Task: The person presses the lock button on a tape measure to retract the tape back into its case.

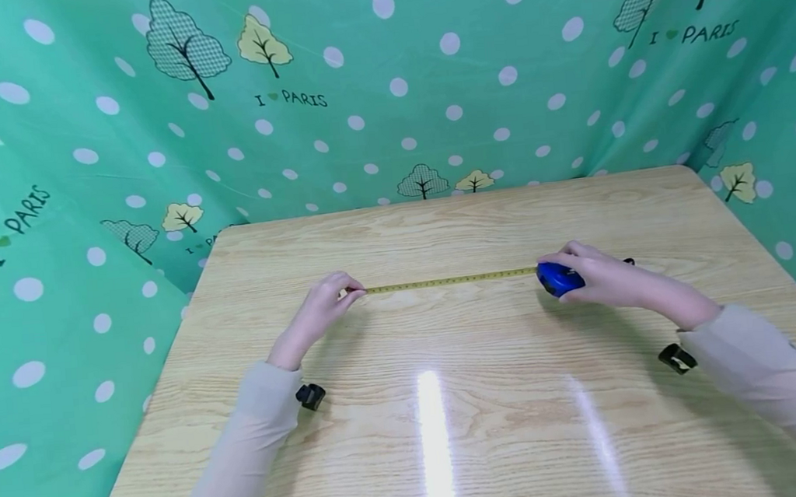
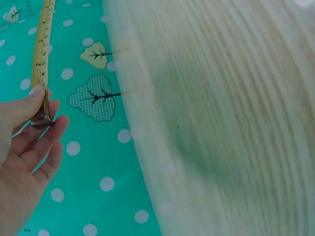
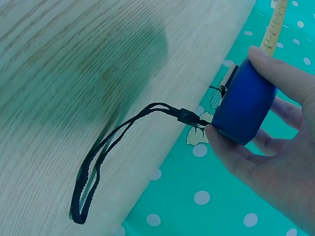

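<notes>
A blue tape measure (image 1: 559, 278) is in my right hand (image 1: 600, 275), which grips its case above the table. Its yellow blade (image 1: 451, 280) stretches straight across to my left hand (image 1: 323, 305). There the thumb and fingers pinch the blade's end; in the left wrist view the metal end hook (image 2: 42, 121) shows just below the thumb, against the fingers. A black wrist strap (image 3: 103, 152) hangs in a loop from the case in the right wrist view. The right thumb lies on the case near where the blade (image 3: 274, 27) comes out.
The wooden table (image 1: 496, 428) lies under both hands, with bright light reflections on its near part. A green dotted cloth (image 1: 355, 64) with tree prints hangs behind it and at both sides. Black wrist devices (image 1: 311, 396) sit at both cuffs.
</notes>
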Demonstrator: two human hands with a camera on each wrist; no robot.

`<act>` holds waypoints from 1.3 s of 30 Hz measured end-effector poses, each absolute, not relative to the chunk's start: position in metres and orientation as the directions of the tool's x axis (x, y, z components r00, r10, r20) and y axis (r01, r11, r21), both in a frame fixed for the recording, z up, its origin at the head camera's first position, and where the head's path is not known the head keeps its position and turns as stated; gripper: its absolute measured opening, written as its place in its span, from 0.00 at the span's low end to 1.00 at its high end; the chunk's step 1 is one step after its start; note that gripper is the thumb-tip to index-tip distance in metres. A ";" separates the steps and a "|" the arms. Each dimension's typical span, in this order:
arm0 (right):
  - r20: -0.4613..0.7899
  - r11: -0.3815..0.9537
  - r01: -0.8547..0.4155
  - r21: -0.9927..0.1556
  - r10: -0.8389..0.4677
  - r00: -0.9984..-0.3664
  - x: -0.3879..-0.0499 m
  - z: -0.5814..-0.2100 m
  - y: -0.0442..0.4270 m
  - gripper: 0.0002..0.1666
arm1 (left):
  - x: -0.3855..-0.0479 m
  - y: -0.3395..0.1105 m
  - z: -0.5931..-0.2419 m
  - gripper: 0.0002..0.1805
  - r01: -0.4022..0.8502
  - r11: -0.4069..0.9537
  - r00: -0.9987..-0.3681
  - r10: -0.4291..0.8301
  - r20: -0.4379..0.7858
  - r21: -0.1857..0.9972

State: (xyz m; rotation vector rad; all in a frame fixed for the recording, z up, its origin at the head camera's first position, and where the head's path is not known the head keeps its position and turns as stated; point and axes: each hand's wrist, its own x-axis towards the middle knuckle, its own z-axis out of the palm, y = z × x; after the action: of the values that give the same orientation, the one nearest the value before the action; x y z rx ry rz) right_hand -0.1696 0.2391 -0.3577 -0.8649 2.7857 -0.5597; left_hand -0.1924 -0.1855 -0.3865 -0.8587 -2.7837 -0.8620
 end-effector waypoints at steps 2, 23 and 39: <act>-0.043 0.759 -0.517 -0.396 -0.578 -0.815 -0.169 -0.358 0.238 0.37 | -0.192 -0.184 -0.388 0.05 0.546 0.680 -0.834 0.492 0.248 0.490; -0.028 0.755 -0.519 -0.401 -0.577 -0.817 -0.169 -0.359 0.232 0.37 | -0.190 -0.181 -0.386 0.06 0.533 0.683 -0.841 0.492 0.224 0.500; -0.004 0.737 -0.540 -0.406 -0.592 -0.806 -0.168 -0.358 0.229 0.36 | -0.190 -0.174 -0.390 0.05 0.569 0.661 -0.818 0.516 0.255 0.489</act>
State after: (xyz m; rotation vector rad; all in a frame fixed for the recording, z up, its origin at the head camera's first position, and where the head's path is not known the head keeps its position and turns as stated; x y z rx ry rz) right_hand -0.1678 0.2286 -0.3582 -0.9182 2.8027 -0.5919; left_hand -0.1904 -0.1742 -0.3899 -0.9092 -2.7765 -0.8673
